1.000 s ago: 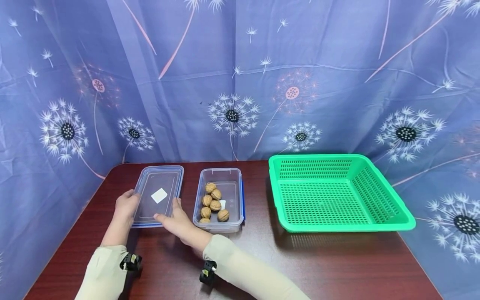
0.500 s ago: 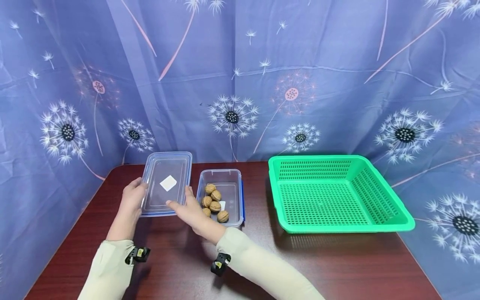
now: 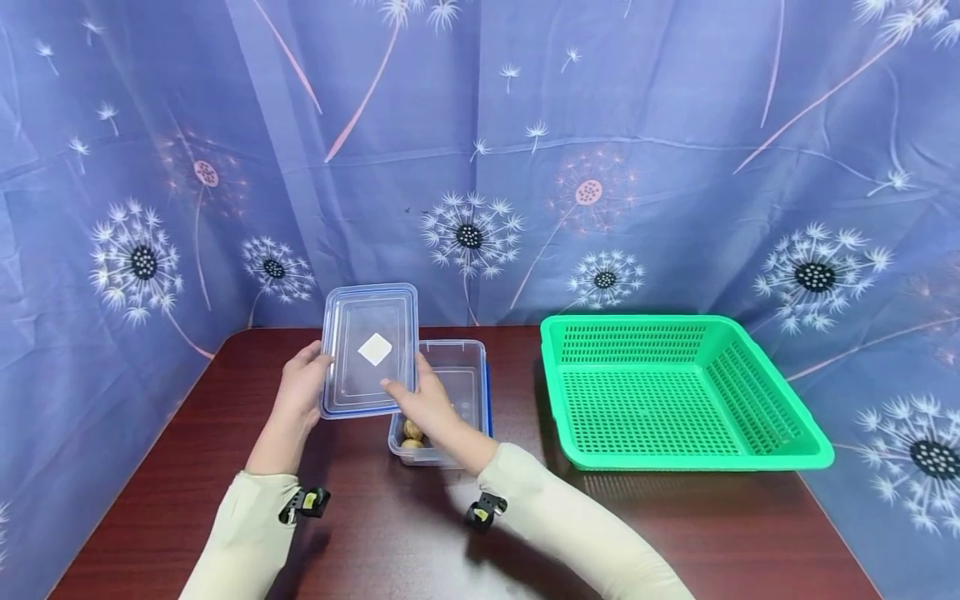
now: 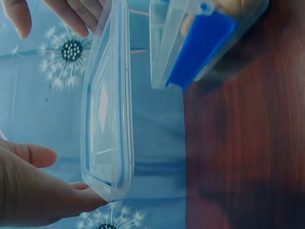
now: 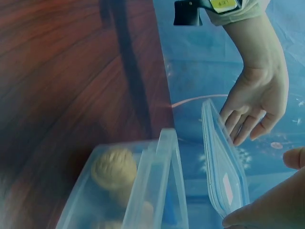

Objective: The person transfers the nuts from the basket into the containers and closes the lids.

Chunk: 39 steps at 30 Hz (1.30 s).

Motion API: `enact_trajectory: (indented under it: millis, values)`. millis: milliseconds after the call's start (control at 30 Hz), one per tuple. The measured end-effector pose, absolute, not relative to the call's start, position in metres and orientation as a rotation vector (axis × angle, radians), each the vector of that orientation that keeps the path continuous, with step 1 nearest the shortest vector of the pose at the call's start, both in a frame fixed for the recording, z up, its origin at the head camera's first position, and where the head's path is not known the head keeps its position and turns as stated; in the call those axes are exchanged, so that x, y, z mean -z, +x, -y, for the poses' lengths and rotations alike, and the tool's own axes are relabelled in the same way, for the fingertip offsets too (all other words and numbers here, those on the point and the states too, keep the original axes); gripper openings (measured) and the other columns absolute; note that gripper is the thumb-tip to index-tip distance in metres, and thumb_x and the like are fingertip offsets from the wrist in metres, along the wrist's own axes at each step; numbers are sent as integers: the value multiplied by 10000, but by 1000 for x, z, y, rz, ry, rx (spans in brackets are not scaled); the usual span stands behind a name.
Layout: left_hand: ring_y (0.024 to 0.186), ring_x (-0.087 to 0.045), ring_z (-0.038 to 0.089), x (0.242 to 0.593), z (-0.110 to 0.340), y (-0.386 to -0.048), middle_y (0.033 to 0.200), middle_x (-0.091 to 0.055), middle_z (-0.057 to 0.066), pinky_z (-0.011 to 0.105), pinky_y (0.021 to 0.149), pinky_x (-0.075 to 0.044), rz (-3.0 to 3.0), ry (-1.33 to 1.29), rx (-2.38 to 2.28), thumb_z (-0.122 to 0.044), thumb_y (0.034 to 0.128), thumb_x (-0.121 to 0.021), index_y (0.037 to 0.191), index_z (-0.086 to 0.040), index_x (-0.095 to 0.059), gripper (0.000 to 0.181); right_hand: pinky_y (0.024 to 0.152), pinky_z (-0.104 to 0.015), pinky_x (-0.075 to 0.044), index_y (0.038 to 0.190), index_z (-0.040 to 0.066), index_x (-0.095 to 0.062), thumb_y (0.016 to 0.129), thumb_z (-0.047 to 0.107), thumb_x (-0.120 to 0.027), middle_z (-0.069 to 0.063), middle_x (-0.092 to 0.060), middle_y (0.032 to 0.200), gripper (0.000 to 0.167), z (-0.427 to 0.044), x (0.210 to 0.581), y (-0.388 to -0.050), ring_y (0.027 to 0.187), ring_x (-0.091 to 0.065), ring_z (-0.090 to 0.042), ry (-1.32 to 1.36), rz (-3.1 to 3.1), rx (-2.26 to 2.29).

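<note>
A clear plastic lid (image 3: 358, 375) with a blue seal and a white label is held up, tilted, between my hands. The fingers of my left hand (image 3: 298, 387) bear on its left edge. My right hand (image 3: 435, 412) has its fingers along the right edge. In both wrist views the fingers look fairly straight, and each thumb stands apart from the lid. Below and to the right stands a clear container (image 3: 468, 387) with a blue latch (image 4: 202, 52). Walnuts (image 3: 412, 430) lie inside it, partly hidden by the lid and my right hand.
A green slotted basket (image 3: 645, 408) stands on the right part of the dark red wooden table (image 3: 360, 533). A blue dandelion-print curtain (image 3: 510, 108) hangs behind the table. Each wrist wears a black strap-on device (image 3: 307, 502).
Both hands have carried the lid up and to the right from the left side of the table. It now overlaps the container's left part in the head view. The basket stays put.
</note>
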<state>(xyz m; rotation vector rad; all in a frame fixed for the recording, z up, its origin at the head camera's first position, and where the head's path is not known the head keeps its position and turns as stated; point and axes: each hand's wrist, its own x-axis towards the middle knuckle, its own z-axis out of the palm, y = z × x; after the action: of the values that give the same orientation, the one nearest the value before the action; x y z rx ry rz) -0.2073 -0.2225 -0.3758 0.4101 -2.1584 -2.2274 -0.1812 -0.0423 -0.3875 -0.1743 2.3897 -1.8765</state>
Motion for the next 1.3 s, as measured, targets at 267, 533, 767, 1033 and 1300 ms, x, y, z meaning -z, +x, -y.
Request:
enact_trajectory:
  millis: [267,533,767,1033,1300]
  values:
    - [1362,-287,346,379,204,-208,1532,-217,270,461,1143,-265,2114,363,2274,-17,973,-320,1506,61,-130,571,1144,-474,-261,1486,-73,-212,919,247,-613,-283,-300,1498,765,15,389,-187,1378,-307,-368,-259,-2446,1782]
    - [1382,-273,319,377,184,-210,1526,-244,266,410,1160,-240,2077,321,2228,22,960,-347,1485,91,-187,553,1147,-474,-249,1464,-122,-210,932,256,-601,-310,-280,1494,761,-9,385,-190,1390,-274,-380,-224,-2459,1738]
    - [1353,-325,300,374,170,-213,1468,-327,266,384,1145,-272,2054,262,2139,-7,968,-384,1477,80,-241,536,1131,-467,-288,1453,-137,-227,960,213,-558,-338,-322,1458,688,-22,381,-194,1362,-326,-408,-207,-2502,1747]
    - [1248,-384,246,370,158,-215,1348,-397,205,353,1077,-327,2064,155,1965,-125,1014,-421,1443,20,-388,455,1081,-488,-366,1478,-49,-274,995,227,-489,-303,-437,1386,596,-30,377,-199,1309,-409,-380,-92,-2432,1930]
    - [1228,-434,232,369,155,-211,1317,-501,148,374,1035,-374,2155,105,1863,-138,1011,-433,1433,-71,-454,428,1091,-503,-339,1494,22,-283,1028,290,-426,-263,-456,1359,557,-35,374,-204,1330,-359,-369,-36,-2411,2041]
